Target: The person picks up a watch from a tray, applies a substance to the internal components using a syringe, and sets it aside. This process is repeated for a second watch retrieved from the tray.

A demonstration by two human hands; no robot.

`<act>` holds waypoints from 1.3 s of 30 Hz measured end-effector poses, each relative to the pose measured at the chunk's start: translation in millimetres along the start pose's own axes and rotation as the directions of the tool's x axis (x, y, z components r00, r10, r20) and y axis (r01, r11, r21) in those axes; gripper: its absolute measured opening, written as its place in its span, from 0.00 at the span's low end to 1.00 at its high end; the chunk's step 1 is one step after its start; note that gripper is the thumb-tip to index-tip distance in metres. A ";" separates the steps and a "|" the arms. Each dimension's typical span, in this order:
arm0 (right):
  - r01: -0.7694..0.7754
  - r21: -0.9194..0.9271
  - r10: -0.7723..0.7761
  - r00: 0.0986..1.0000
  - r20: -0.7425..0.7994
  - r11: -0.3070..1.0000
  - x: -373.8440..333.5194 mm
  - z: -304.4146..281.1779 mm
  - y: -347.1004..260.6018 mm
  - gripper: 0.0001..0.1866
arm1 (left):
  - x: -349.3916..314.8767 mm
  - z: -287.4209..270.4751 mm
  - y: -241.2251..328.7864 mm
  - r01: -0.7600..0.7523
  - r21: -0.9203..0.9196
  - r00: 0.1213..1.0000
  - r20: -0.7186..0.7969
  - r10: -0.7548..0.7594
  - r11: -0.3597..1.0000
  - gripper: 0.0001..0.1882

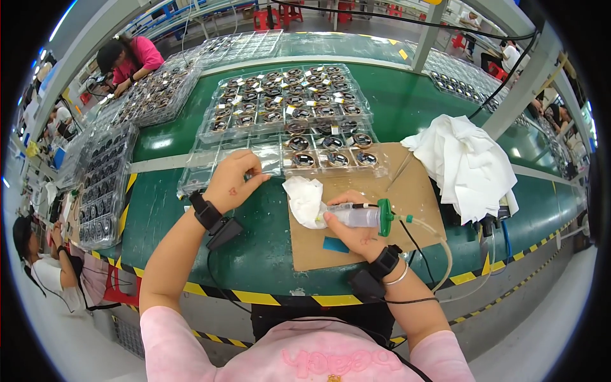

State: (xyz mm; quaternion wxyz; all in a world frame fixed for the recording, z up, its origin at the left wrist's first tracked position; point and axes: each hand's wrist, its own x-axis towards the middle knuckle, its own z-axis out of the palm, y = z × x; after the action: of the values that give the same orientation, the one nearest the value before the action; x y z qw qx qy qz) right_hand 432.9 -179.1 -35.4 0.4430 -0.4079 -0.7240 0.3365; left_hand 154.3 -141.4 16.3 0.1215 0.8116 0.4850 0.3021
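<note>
My right hand (354, 234) grips a dispensing syringe (364, 218) with a clear barrel, a green end cap and a pale air hose. The syringe lies nearly level, its front end against a crumpled white tissue (305, 201) on a brown cardboard sheet (318, 251). My left hand (237, 180) is over the near left part of a clear plastic tray (207, 167). Its fingers are curled and the thumb points right; anything between the tips is hidden. Round black parts with copper-coloured rims (337, 160) fill the tray's pockets right of that hand.
Stacked clear trays (273, 118) of similar round parts stand behind. Tweezers (400, 170) lie on the cardboard's right side. A heap of white cloths (464, 167) sits at the right, cables beside it. More trays (105, 184) stand left; a person in pink (141, 57) works at far left.
</note>
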 end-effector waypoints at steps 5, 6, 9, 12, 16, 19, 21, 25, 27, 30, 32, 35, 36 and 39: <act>-0.070 0.055 0.071 0.997 -0.028 0.996 5.6 -12.2 7.5 0.09 | -10.1 3.4 8.8 -0.059 0.008 0.998 -0.031 0.060 0.998 0.11; -0.123 0.085 0.123 0.992 0.002 0.989 6.8 -17.5 4.5 0.09 | -12.7 3.0 12.1 -0.060 0.010 0.998 -0.028 0.061 0.998 0.11; -0.179 0.104 0.174 0.983 0.050 0.978 9.9 -26.8 0.5 0.09 | -21.1 -1.7 27.6 -0.002 0.006 1.000 -0.019 0.002 1.000 0.11; -0.182 0.075 0.176 0.981 0.083 0.980 10.7 -31.2 -3.1 0.09 | -31.5 -4.1 40.0 0.012 -0.007 0.999 -0.039 -0.012 1.000 0.11; -0.176 0.001 0.175 0.979 0.106 0.984 7.7 -33.4 -9.4 0.10 | -38.0 -5.8 48.0 0.023 -0.020 0.998 -0.059 -0.024 1.000 0.11; -0.141 -0.047 0.146 0.983 0.111 0.989 5.2 -32.1 -14.2 0.12 | -40.7 -6.9 51.0 0.036 -0.032 0.997 -0.066 -0.038 0.999 0.11; -0.114 -0.062 0.117 0.992 0.055 0.992 2.7 -28.6 -13.7 0.12 | -42.6 -6.0 52.6 0.056 -0.052 0.996 -0.068 -0.059 0.997 0.11; -0.176 0.034 0.178 0.981 -0.081 0.984 -9.0 -25.6 -18.8 0.14 | -42.3 -3.4 53.2 0.077 -0.025 0.996 -0.035 -0.078 0.997 0.11; -0.363 0.293 0.403 0.911 -0.088 0.885 -15.8 -28.0 -24.9 0.17 | -42.5 -2.7 51.8 0.069 -0.036 0.997 -0.039 -0.070 0.997 0.11; -0.509 0.438 0.585 0.810 -0.049 0.741 -27.0 -31.3 -18.3 0.19 | -41.6 -2.4 52.0 0.060 -0.047 0.996 -0.063 -0.062 0.997 0.11; -0.565 0.505 0.662 0.750 -0.016 0.653 -29.8 -33.7 -19.2 0.20 | -40.0 -4.0 54.3 0.069 -0.059 0.995 -0.062 -0.072 0.996 0.10; -0.520 0.678 0.746 0.663 -0.063 0.519 -22.7 -40.9 -26.0 0.23 | -41.4 -5.0 51.5 0.069 -0.065 0.996 -0.059 -0.073 0.996 0.10; -0.521 0.674 0.746 0.662 -0.067 0.523 -23.2 -41.8 -26.7 0.23 | -42.1 -4.4 49.8 0.065 -0.060 0.996 -0.053 -0.069 0.996 0.10; -0.514 0.646 0.766 0.618 -0.176 0.564 -24.0 -43.4 -28.7 0.23 | -45.0 -2.3 46.9 0.055 -0.056 0.997 -0.048 -0.058 0.997 0.10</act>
State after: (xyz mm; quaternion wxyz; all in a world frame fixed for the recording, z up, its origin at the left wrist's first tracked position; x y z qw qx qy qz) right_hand 470.8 -207.6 -3.3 0.5298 -0.5719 -0.2727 0.5639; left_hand 170.8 -203.8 24.3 0.1402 0.7862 0.5021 0.3319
